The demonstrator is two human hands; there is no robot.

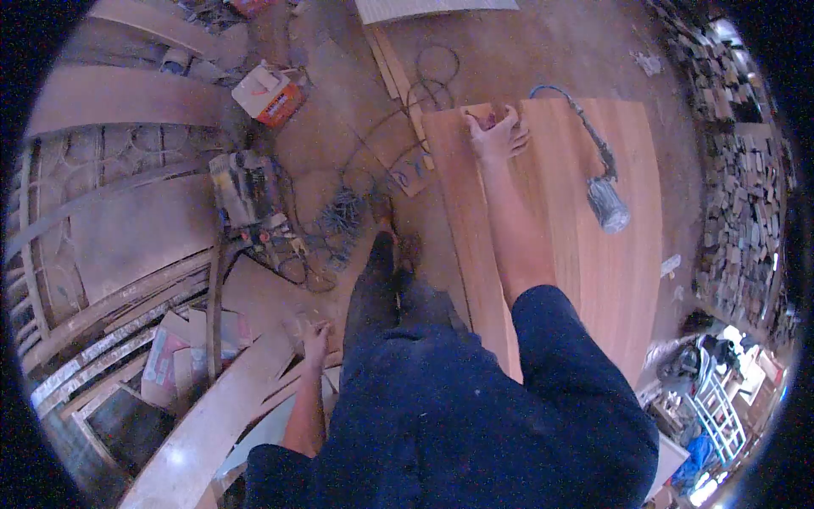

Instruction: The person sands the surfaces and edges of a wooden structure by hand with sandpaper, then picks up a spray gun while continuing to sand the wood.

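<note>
My right hand (502,137) lies at the far edge of a large reddish-brown wooden panel (593,280). Its thumb and fingers curl around a small dark reddish thing, too blurred to name. On the panel, to the right of this hand, a grey cylindrical power tool (608,205) rests with its cord (591,129) running off the far edge. My left hand (316,341) hangs low at my left side, fingers loosely curled, with nothing visible in them. Nearest to it is a long pale board (195,441).
An orange and white box (270,95) sits on the dusty floor. Left stands a machine (246,191) beside tangled cables (343,212). Cords loop beyond the panel (437,68). Stacked wood pieces (742,204) line the right wall; wooden frames (93,356) lean at left.
</note>
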